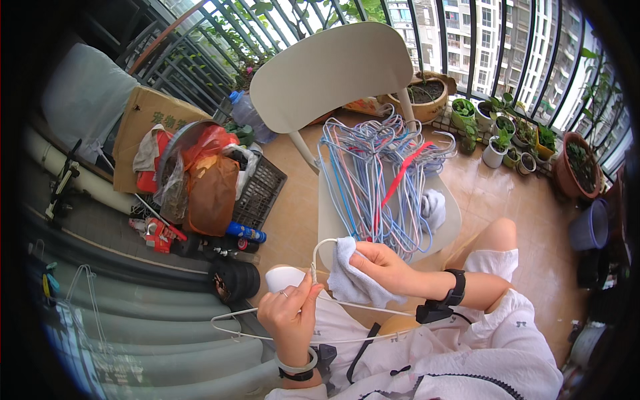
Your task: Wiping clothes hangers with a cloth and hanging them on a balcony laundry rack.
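Note:
A white wire clothes hanger lies across my lap, its hook up towards the chair. My left hand pinches it at the twisted neck, below the hook. In my right hand is a pale grey-blue cloth, folded around the tip of the hook. Just beyond my hands stands a cream chair. Its seat bears a pile of wire hangers in blue, pink and white, with a red strip among them. Beside the pile sits a crumpled pale cloth.
At left are a cardboard box, a black plastic crate, an orange-brown plastic bag and a blue can. Potted plants line the dark railing at right. A blue-grey bucket stands at the right edge.

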{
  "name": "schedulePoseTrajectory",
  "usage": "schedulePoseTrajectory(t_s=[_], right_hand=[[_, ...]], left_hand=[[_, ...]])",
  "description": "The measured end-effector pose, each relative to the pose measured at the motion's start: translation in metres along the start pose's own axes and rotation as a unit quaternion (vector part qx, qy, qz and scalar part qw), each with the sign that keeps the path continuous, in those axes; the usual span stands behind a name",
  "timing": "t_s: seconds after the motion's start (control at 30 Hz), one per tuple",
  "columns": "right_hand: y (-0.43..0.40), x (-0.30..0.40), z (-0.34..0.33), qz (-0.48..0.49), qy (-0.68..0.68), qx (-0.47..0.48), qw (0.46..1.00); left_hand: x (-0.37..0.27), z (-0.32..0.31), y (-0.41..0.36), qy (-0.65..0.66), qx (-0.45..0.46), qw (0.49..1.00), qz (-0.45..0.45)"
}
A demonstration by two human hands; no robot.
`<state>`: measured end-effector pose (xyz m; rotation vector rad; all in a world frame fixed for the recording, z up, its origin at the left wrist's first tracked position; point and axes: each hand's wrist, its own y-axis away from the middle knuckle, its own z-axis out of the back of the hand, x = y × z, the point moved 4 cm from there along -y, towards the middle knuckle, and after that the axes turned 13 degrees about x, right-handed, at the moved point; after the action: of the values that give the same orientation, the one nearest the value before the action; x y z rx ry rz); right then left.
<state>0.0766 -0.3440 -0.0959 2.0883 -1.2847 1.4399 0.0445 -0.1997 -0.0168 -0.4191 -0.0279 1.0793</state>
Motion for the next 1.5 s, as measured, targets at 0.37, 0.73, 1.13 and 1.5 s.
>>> schedulePoseTrajectory(t_s=[0.37, 0.73, 1.13, 1.5], right_hand=[[0.006, 0.014, -0.002, -0.056, -0.024, 0.108, 0.992], [0.008, 0.05, 0.074, 0.091, -0.171, -0.132, 0.972], [0.005, 0.03, 0.025, -0.122, -0.132, 0.03, 0.983], [0.0, 0.035, 0.013, -0.056, -0.129, 0.155, 0.978]], left_hand=[[0.03, 0.011, 0.005, 0.018, -0.099, 0.994, 0.047], [0.031, 0.008, 0.008, 0.104, -0.083, 0.99, 0.042], [0.004, -0.015, -0.002, 0.292, -0.027, 0.955, 0.047], [-0.007, -0.021, -0.005, 0.339, 0.027, 0.939, 0.058]])
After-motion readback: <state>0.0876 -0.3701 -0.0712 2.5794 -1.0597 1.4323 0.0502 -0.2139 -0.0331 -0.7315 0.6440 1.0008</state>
